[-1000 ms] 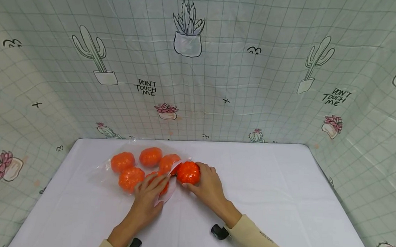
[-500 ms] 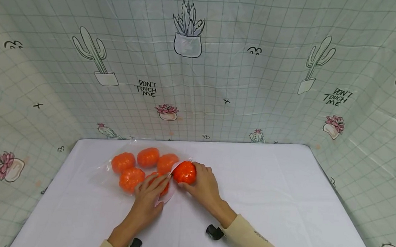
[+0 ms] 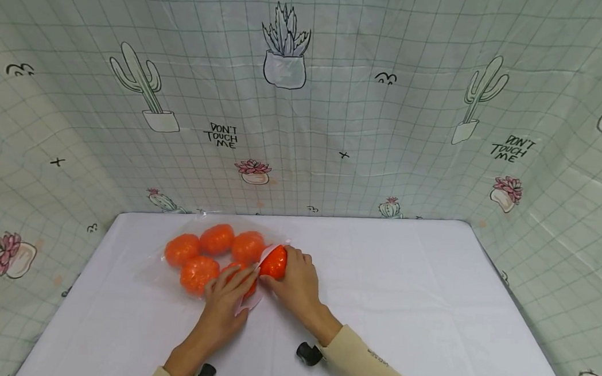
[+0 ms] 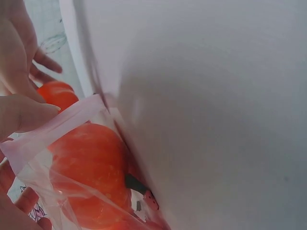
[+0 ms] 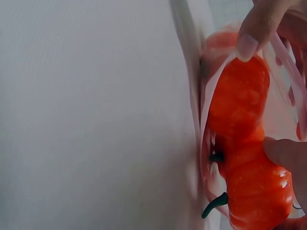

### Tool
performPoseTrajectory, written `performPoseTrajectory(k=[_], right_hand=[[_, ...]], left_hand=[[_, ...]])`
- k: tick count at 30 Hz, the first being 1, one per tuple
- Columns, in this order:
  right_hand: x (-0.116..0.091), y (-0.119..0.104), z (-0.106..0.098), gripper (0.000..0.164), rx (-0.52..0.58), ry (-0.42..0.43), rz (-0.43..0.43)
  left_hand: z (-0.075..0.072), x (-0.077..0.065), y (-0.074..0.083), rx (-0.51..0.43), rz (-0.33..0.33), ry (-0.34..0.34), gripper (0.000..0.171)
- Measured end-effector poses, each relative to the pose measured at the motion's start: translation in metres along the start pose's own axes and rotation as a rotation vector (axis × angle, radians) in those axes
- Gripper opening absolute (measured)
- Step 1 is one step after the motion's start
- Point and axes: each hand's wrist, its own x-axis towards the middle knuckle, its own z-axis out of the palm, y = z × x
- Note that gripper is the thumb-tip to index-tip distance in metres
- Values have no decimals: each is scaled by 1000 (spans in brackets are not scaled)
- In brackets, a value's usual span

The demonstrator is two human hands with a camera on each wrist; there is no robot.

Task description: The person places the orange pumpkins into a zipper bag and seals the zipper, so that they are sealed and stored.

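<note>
Right hand (image 3: 297, 282): fingers curled round one glossy, orange, ribbed pumpkin with a green stem (image 3: 274, 262), positioned at the mouth of a clear plastic bag with a pink rim (image 4: 76, 114). Left hand (image 3: 225, 304): thumb and fingers grip the rim. Status — five matching orange pumpkins (image 3: 199, 275) lie inside the bag on the white table (image 3: 429, 299); by judgement, only full entry of the held sixth remains. Markings — the pale grid-patterned cloth backdrop (image 3: 326, 115) reads "DON'T TOUCH ME" twice; print on the beige sleeve (image 3: 372, 370) is illegible.

pink-rimmed clear bag (image 4: 74, 117) | orange pumpkins (image 3: 217, 239): five inside, one at mouth
</note>
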Motion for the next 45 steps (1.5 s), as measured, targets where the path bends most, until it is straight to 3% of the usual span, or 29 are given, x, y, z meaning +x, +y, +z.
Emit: performPoseTrajectory(k=[5, 23, 37, 45], right_hand=[[1, -7, 4, 79, -29, 16, 21], [0, -18, 11, 71, 37, 122, 71], [-6, 1, 0, 77, -212, 62, -114], [-2, -6, 4, 78, -246, 60, -62]], left_hand=[[1, 0, -2, -6, 6, 12, 81], [3, 1, 1, -16, -43, -16, 81], [3, 0, -1, -19, 22, 40, 86], [3, 1, -2, -22, 23, 41, 86]])
